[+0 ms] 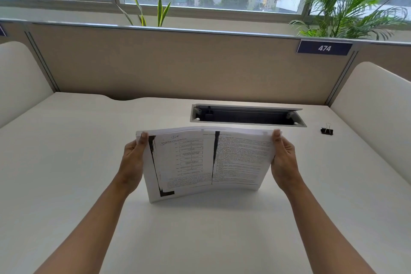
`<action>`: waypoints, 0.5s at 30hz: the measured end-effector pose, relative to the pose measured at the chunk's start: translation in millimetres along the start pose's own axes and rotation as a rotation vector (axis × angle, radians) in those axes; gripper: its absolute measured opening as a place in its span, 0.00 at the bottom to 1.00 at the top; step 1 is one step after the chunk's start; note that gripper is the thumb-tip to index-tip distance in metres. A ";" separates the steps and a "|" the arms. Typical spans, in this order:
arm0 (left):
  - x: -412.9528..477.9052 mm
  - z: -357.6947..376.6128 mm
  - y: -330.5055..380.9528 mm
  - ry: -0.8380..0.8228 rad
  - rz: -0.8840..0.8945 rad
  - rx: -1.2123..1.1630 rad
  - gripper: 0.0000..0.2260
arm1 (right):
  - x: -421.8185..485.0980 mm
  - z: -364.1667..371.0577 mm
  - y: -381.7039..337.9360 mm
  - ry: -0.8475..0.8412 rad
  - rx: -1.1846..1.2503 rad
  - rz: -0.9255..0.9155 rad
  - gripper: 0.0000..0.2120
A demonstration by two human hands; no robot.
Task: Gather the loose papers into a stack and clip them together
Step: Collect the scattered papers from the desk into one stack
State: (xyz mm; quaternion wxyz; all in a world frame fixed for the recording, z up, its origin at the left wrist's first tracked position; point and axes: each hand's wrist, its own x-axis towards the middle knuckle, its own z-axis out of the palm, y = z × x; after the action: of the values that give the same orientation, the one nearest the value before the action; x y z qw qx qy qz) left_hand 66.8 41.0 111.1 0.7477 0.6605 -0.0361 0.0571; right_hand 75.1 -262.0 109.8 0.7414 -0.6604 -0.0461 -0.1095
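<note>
A stack of printed papers (206, 162) stands on its lower long edge on the white desk (66, 173), tilted toward me and bowed slightly. My left hand (133, 162) grips its left edge, thumb on the front near the top corner. My right hand (283, 160) grips the right edge the same way. The top sheet shows text, a flow chart and dark photocopy streaks. A black binder clip (327, 131) lies on the desk at the far right, well apart from both hands.
An open cable tray (246, 115) is sunk into the desk just behind the papers. A beige partition (178, 62) with a "474" label (324, 48) closes off the back. White side panels stand left and right. Plants and windows lie beyond.
</note>
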 end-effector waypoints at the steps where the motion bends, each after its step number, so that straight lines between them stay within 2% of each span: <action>1: 0.2 -0.4 0.2 -0.005 0.000 -0.009 0.28 | 0.1 -0.1 0.2 -0.010 0.001 -0.001 0.27; 4: 0.1 -1.1 -2.5 -0.009 0.007 -0.010 0.24 | -0.2 -2.1 3.3 -0.035 0.013 0.001 0.24; 8: -2.9 -1.6 -10.3 -0.015 -0.024 -0.047 0.25 | -3.7 -6.4 16.4 -0.044 0.013 0.062 0.25; 15: -4.8 -2.0 -12.0 0.040 -0.040 -0.111 0.25 | -15.7 -17.9 43.7 0.017 -0.068 0.258 0.35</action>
State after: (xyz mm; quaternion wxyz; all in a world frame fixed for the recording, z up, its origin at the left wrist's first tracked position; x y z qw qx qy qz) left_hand 63.6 41.3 98.5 0.7848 0.6174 -0.0112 0.0533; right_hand 68.2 -273.5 61.8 0.7270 -0.6845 0.0492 -0.0203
